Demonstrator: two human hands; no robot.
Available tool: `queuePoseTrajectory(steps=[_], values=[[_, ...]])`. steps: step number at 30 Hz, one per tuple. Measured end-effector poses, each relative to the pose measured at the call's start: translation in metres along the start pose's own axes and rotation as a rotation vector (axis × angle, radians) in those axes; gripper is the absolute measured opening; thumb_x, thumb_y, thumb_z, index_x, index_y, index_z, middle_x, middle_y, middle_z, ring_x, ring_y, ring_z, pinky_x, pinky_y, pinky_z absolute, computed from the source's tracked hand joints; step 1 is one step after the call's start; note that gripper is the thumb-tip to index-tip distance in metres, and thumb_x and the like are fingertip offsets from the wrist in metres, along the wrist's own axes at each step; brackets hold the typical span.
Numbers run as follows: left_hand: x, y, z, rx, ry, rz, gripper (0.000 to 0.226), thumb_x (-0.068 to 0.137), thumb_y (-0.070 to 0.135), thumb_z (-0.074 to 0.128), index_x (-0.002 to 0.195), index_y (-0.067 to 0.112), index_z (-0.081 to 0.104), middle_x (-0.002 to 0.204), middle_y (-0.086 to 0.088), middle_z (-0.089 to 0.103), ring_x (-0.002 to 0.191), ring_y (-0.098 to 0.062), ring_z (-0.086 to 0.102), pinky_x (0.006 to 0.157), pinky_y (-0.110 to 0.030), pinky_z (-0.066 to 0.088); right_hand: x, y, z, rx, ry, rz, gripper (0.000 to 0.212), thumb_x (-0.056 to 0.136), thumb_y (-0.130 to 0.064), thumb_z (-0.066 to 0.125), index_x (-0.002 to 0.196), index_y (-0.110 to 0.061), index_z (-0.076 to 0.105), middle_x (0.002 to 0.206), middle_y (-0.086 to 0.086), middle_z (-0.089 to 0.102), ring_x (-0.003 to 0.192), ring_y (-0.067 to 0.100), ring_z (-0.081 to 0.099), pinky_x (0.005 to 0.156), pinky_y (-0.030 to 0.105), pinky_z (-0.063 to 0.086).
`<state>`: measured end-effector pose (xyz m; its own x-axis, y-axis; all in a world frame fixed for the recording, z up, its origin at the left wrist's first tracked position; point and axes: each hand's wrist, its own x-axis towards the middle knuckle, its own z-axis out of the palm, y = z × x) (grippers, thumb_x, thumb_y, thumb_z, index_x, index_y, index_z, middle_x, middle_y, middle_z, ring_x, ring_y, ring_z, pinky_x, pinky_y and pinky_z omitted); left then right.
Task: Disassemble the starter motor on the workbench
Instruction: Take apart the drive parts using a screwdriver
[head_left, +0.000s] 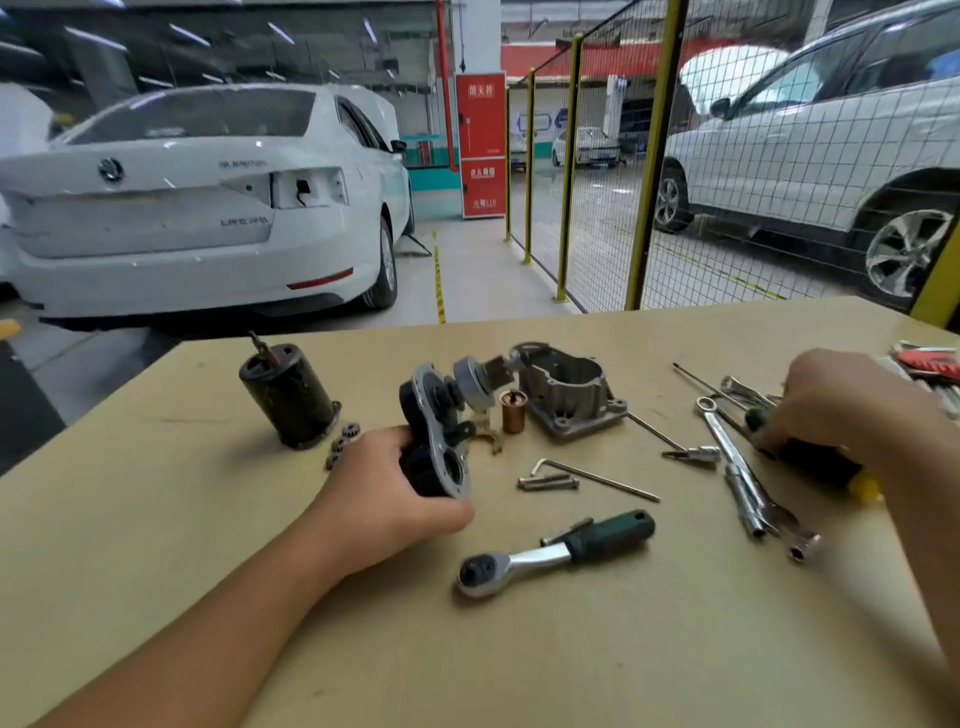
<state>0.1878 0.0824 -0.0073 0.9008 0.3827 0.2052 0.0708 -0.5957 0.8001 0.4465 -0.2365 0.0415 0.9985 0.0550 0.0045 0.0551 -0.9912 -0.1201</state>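
- Left hand is wrapped around the black gear plate assembly, fingers clamped on its lower end, the part propped upright on the desk just in front of the person.
- Its long axis runs from the palm up and away, flat metal face turned to the right — toward the tools.
- Right hand is far out on the right side, fingers curled over a dark-handled, yellow-tipped screwdriver; the picture is blurred there, but it looks like a firm grasp.
- The starter is largely stripped already, I'd say: the black motor barrel stands off to the left, the aluminium nose housing and copper sleeve sit just behind the held plate.
- A ratchet and hex key lie between the two hands.
- The key relation: the assembly sits well left of the screwdriver hand, so the tool would have to travel across to that right-facing plate.
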Motion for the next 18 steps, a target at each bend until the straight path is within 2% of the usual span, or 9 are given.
queuePoseTrajectory(steps=[2,4,7,9,11,12,14,16,18], values=[[-0.001,-0.005,-0.005,0.094,-0.039,-0.004,0.045,0.045,0.048,0.085,0.086,0.037,0.07,0.073,0.014,0.07,0.063,0.001,0.063,0.056,-0.016,0.048,0.007,0.006,0.006,-0.021,0.01,-0.004,0.044,0.049,-0.042,0.092,0.07,-0.013,0.066,0.069,0.008,0.067,0.065,0.026,0.064,0.057,0.029,0.053],[0.001,-0.008,-0.009,0.195,-0.058,-0.017,0.05,0.042,0.053,0.084,0.083,0.029,0.068,0.075,0.012,0.067,0.064,0.002,0.061,0.057,-0.017,0.047,0.015,0.009,0.008,-0.004,0.108,-0.047,0.039,0.041,-0.042,0.084,0.058,-0.012,0.066,0.057,0.006,0.064,0.057,0.026,0.063,0.052,0.029,0.052],[0.004,-0.009,-0.011,0.307,-0.077,-0.031,0.056,0.04,0.06,0.082,0.082,0.028,0.063,0.08,0.012,0.062,0.069,0.004,0.06,0.053,-0.014,0.041,0.037,0.012,0.016,0.131,0.224,-0.207,0.047,0.032,-0.065,0.07,0.048,-0.021,0.065,0.041,-0.004,0.057,0.048,0.021,0.061,0.043,0.026,0.044],[0.005,-0.008,-0.013,0.334,-0.096,-0.026,0.056,0.041,0.063,0.081,0.081,0.028,0.063,0.083,0.014,0.061,0.073,0.005,0.06,0.054,-0.014,0.042,0.046,0.007,0.018,0.334,0.287,-0.325,0.05,0.039,-0.073,0.067,0.06,-0.028,0.068,0.049,-0.007,0.061,0.05,0.023,0.064,0.043,0.031,0.049],[0.006,-0.007,-0.016,0.403,-0.107,-0.019,0.056,0.042,0.067,0.079,0.081,0.029,0.063,0.087,0.014,0.058,0.075,-0.001,0.06,0.06,-0.023,0.049,0.03,-0.003,0.012,0.582,0.302,-0.432,0.043,0.054,-0.07,0.076,0.083,-0.039,0.067,0.066,-0.001,0.068,0.06,0.028,0.071,0.053,0.044,0.06],[0.006,-0.007,-0.017,0.437,-0.113,-0.017,0.056,0.043,0.068,0.077,0.08,0.029,0.063,0.088,0.015,0.057,0.076,-0.002,0.058,0.062,-0.026,0.05,0.012,-0.011,0.007,0.695,0.242,-0.505,0.042,0.062,-0.065,0.082,0.092,-0.041,0.067,0.075,0.0,0.071,0.061,0.028,0.073,0.051,0.048,0.06],[0.007,-0.007,-0.023,0.505,-0.117,-0.001,0.055,0.045,0.07,0.075,0.077,0.028,0.06,0.088,0.015,0.054,0.075,-0.002,0.056,0.06,-0.028,0.046,-0.036,-0.036,0.0,0.818,0.027,-0.733,0.044,0.072,-0.058,0.084,0.105,-0.035,0.067,0.082,0.0,0.074,0.061,0.026,0.074,0.046,0.042,0.059],[0.007,-0.005,-0.028,0.574,-0.135,0.013,0.055,0.046,0.072,0.074,0.075,0.028,0.058,0.088,0.016,0.051,0.075,-0.002,0.053,0.059,-0.028,0.041,-0.078,-0.059,-0.007,0.796,-0.128,-0.903,0.042,0.074,-0.056,0.081,0.105,-0.031,0.069,0.077,0.003,0.075,0.057,0.023,0.072,0.043,0.034,0.056],[0.008,-0.003,-0.031,0.631,-0.161,0.023,0.056,0.048,0.075,0.073,0.076,0.03,0.057,0.089,0.016,0.05,0.077,-0.002,0.051,0.06,-0.028,0.04,-0.104,-0.075,-0.014,0.704,-0.181,-0.984,0.031,0.072,-0.049,0.081,0.097,-0.032,0.072,0.077,0.002,0.075,0.058,0.023,0.071,0.043,0.031,0.055]])
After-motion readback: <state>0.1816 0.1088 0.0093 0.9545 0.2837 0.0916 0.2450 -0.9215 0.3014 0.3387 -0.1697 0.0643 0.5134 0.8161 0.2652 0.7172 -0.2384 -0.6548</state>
